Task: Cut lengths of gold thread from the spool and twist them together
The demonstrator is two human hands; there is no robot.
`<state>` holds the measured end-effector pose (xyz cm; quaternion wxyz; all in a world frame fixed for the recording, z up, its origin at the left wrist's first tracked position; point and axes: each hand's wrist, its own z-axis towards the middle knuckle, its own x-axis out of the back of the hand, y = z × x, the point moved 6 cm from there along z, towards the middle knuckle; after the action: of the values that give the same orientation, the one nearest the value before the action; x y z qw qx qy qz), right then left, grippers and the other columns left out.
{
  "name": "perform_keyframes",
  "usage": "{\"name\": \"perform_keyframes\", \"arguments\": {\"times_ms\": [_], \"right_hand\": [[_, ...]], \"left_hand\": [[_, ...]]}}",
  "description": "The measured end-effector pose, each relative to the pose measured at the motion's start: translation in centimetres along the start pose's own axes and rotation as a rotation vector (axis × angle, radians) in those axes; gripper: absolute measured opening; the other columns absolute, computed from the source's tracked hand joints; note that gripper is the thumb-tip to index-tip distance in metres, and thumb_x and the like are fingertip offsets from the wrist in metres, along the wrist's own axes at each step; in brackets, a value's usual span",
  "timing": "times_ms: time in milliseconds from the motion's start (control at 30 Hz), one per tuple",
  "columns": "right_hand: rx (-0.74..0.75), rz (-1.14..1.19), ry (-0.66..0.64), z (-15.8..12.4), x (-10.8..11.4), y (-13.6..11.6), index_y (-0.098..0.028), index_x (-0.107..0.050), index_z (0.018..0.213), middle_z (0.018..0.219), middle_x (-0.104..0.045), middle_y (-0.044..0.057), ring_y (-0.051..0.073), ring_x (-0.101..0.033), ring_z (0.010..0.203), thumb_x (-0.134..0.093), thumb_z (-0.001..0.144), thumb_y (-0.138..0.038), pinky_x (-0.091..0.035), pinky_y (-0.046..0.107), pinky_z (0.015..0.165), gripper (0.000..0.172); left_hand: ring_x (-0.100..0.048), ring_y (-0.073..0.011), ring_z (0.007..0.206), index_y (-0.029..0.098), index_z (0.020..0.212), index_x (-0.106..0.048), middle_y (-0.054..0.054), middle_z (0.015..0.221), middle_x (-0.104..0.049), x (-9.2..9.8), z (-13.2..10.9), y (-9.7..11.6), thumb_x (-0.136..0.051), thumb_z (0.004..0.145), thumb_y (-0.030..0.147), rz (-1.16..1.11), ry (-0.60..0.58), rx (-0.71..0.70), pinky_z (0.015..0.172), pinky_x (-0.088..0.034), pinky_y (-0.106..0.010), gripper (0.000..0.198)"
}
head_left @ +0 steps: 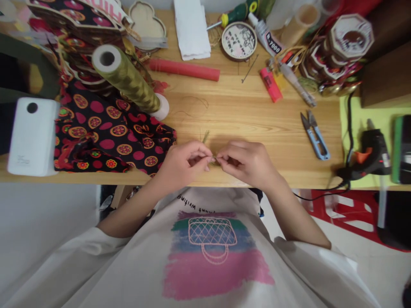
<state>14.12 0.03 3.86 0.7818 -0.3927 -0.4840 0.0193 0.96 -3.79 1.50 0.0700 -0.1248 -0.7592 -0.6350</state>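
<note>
My left hand [184, 164] and my right hand [248, 162] meet over the front edge of the wooden table, their fingertips pinched and almost touching. Between them is a small bit of olive-green thread [206, 137], whose loose strands stick out beyond my left fingers. Its exact shape at the fingertips is mostly hidden. Left of my left hand lies a black cloth with red and orange round patterns [125, 147]. A spool of olive-green thread [130, 83] leans over this cloth. Blue thread snips [316, 134] lie to the right of my right hand.
At the back are a red stick [184, 69], folded white tissue [192, 32], a screwdriver [237, 15], a round wooden piece [239, 40] and a glue tube [265, 34]. A pink lighter [270, 84] lies nearby. A glue gun [369, 154] stands right, a white power bank [34, 137] left.
</note>
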Motion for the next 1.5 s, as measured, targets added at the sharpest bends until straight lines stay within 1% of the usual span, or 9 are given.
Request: {"name": "perform_keyframes", "arguments": {"times_ms": [167, 400, 567, 667, 867, 1033, 1167, 1300, 1500], "right_hand": [[0.009, -0.011, 0.020, 0.0, 0.0, 0.0, -0.016, -0.061, 0.075, 0.063, -0.056, 0.000, 0.010, -0.048, 0.055, -0.052, 0.084, -0.019, -0.033, 0.021, 0.053, 0.013], [0.003, 0.008, 0.019, -0.2, -0.1, 0.2, -0.016, -0.061, 0.076, 0.064, -0.057, 0.001, 0.011, -0.050, 0.058, -0.051, 0.084, -0.019, -0.034, 0.022, 0.055, 0.013], [0.013, 0.003, 0.037, -0.2, 0.0, 0.2, -0.017, -0.061, 0.075, 0.064, -0.056, 0.000, 0.010, -0.047, 0.056, -0.050, 0.084, -0.018, -0.034, 0.022, 0.055, 0.014], [0.022, 0.011, 0.048, -0.2, 0.1, 0.1, -0.017, -0.061, 0.075, 0.063, -0.055, 0.000, 0.010, -0.046, 0.055, -0.051, 0.084, -0.017, -0.033, 0.022, 0.054, 0.014], [0.019, 0.006, 0.031, -0.3, -0.1, 0.3, -0.016, -0.062, 0.076, 0.067, -0.058, 0.001, 0.011, -0.049, 0.059, -0.050, 0.085, -0.018, -0.035, 0.024, 0.057, 0.016], [0.007, 0.002, 0.026, -0.3, -0.1, 0.5, -0.017, -0.062, 0.076, 0.068, -0.059, 0.001, 0.012, -0.051, 0.062, -0.049, 0.087, -0.020, -0.035, 0.024, 0.058, 0.017], [0.011, -0.002, 0.023, -0.4, -0.2, 0.6, -0.017, -0.062, 0.077, 0.069, -0.060, 0.002, 0.012, -0.052, 0.063, -0.048, 0.087, -0.020, -0.037, 0.024, 0.060, 0.018], [0.022, -0.011, 0.031, -0.4, -0.4, 0.7, -0.017, -0.063, 0.078, 0.069, -0.060, 0.002, 0.013, -0.052, 0.065, -0.048, 0.089, -0.023, -0.037, 0.024, 0.061, 0.020], [0.019, 0.019, 0.030, -0.2, -0.6, 0.9, -0.018, -0.064, 0.080, 0.073, -0.062, 0.002, 0.013, -0.054, 0.068, -0.047, 0.091, -0.025, -0.037, 0.024, 0.062, 0.021]], "left_hand": [[-0.067, -0.0097, 0.058, 0.015, 0.077, -0.062, 0.000, 0.068, -0.069, -0.1, 0.1, 0.2, -0.060, 0.078, 0.020, 0.062, -0.001, 0.018, 0.058, -0.053, -0.017, 0.006], [-0.068, -0.0108, 0.061, 0.015, 0.078, -0.064, -0.001, 0.073, -0.071, -0.1, 0.1, 0.1, -0.059, 0.080, 0.023, 0.085, -0.016, 0.040, 0.060, -0.053, -0.018, 0.009], [-0.069, -0.0113, 0.063, 0.015, 0.080, -0.065, -0.001, 0.076, -0.072, 0.0, 0.2, 0.2, -0.059, 0.079, 0.020, 0.124, -0.038, 0.046, 0.063, -0.054, -0.019, 0.008], [-0.069, -0.0123, 0.065, 0.016, 0.081, -0.065, -0.001, 0.075, -0.072, 0.0, 0.2, 0.2, -0.058, 0.080, 0.020, 0.130, -0.046, 0.067, 0.063, -0.055, -0.020, 0.008], [-0.069, -0.0132, 0.066, 0.016, 0.080, -0.065, -0.001, 0.075, -0.072, 0.0, 0.2, 0.2, -0.059, 0.079, 0.021, 0.125, -0.036, 0.098, 0.063, -0.055, -0.021, 0.008], [-0.069, -0.0132, 0.065, 0.016, 0.079, -0.065, -0.001, 0.072, -0.071, -0.1, 0.5, 0.3, -0.060, 0.078, 0.021, 0.100, -0.051, 0.106, 0.055, -0.053, -0.019, 0.008], [-0.069, -0.0140, 0.064, 0.015, 0.076, -0.064, -0.002, 0.068, -0.070, -0.1, 0.8, 0.0, -0.060, 0.077, 0.020, 0.035, -0.080, 0.172, 0.049, -0.051, -0.017, 0.007], [-0.068, -0.0143, 0.061, 0.014, 0.073, -0.064, -0.002, 0.064, -0.070, -0.2, 1.2, -0.1, -0.062, 0.075, 0.022, -0.009, -0.139, 0.217, 0.047, -0.051, -0.018, 0.008], [-0.067, -0.0126, 0.056, 0.014, 0.073, -0.063, -0.002, 0.062, -0.069, -0.1, 1.6, -0.2, -0.062, 0.073, 0.017, -0.069, -0.201, 0.248, 0.046, -0.051, -0.017, 0.004]]}}
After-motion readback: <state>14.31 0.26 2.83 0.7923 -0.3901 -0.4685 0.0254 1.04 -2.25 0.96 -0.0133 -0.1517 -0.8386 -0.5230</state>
